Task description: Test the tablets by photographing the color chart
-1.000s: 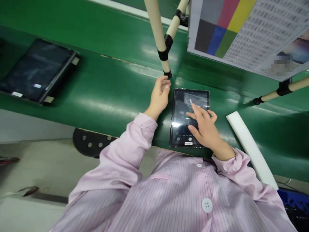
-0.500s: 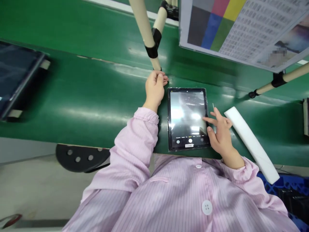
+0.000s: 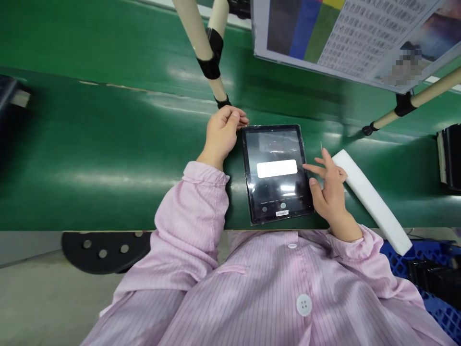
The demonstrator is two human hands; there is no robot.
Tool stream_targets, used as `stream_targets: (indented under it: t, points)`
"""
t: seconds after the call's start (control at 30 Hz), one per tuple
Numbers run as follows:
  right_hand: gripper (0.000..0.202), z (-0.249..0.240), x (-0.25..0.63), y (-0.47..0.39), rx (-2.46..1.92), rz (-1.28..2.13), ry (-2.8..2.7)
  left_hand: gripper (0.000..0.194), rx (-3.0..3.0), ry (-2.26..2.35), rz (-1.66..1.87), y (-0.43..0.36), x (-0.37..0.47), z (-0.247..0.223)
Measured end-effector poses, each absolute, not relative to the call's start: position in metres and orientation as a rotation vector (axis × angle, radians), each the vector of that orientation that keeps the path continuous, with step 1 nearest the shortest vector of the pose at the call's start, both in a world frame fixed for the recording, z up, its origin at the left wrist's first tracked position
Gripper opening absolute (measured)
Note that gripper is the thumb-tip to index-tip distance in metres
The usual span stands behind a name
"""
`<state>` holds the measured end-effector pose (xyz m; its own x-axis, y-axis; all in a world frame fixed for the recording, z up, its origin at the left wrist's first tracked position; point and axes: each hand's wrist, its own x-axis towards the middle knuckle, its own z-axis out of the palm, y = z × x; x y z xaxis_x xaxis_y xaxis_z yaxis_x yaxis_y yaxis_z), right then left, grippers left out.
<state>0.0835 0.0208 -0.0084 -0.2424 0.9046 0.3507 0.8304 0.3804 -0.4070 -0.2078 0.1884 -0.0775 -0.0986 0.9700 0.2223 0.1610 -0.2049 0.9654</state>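
Observation:
A black tablet [image 3: 275,187] lies flat on the green table [image 3: 108,144], its screen lit with a white box over a dimmed camera view. Beside its upper left corner rests my left hand [image 3: 223,132], fingers loosely curled with the thumb over them; what they hold, if anything, is hidden. At the tablet's right edge is my right hand [image 3: 327,192], fingers spread, the index fingertip by the edge. A thin pale stick-like thing rises behind that hand's fingers; how it is held cannot be made out. A white foam bar [image 3: 372,202] lies just right of this hand.
A printed colour chart [image 3: 353,43] stands at the back right on beige pipe legs [image 3: 216,86]. Dark devices sit at the far left [image 3: 10,96] and far right [image 3: 452,156]. Below the table edge are a black stool [image 3: 106,252] and a blue crate [image 3: 444,312].
The tablet's screen has gone from a bright camera view to a dimmed one with a white box. The head view has shifted a little. Both hands keep nearly the same pose.

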Motion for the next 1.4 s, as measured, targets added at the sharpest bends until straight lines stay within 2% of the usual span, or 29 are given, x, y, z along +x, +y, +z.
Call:
stream_targets:
  t: [0.2,0.23,0.37,0.43,0.57,0.8,1.07,1.17,1.4]
  points:
    - [0.079,-0.004,0.116,0.029,-1.747,0.088,-2.050,0.027,1.603,1.298,1.221,0.177,-0.207,-0.071]
    - [0.081,-0.004,0.128,0.031,-1.823,0.056,-2.016,0.032,1.650,1.279,1.191,0.175,-0.206,-0.071]
    - [0.097,-0.008,0.178,0.030,-2.086,0.043,-1.996,0.072,1.881,1.309,1.064,0.165,-0.198,-0.074]
    - [0.099,-0.013,0.198,0.025,-2.127,0.125,-2.031,0.079,1.915,1.332,1.030,0.162,-0.196,-0.074]
    - [0.087,-0.018,0.208,0.016,-2.045,0.183,-2.045,0.066,1.851,1.310,1.025,0.162,-0.198,-0.072]
    - [0.077,0.009,0.162,0.016,-1.630,0.068,-2.243,0.043,1.765,1.286,1.040,0.161,-0.203,-0.066]
    - [0.065,0.003,0.142,0.021,-1.733,0.244,-2.443,0.030,1.601,1.204,1.087,0.158,-0.204,-0.054]
    - [0.068,0.004,0.142,0.023,-1.747,0.248,-2.432,0.032,1.613,1.214,1.089,0.157,-0.205,-0.051]
    - [0.072,0.009,0.139,0.027,-1.776,0.314,-2.443,0.058,1.580,1.170,1.139,0.161,-0.209,-0.058]
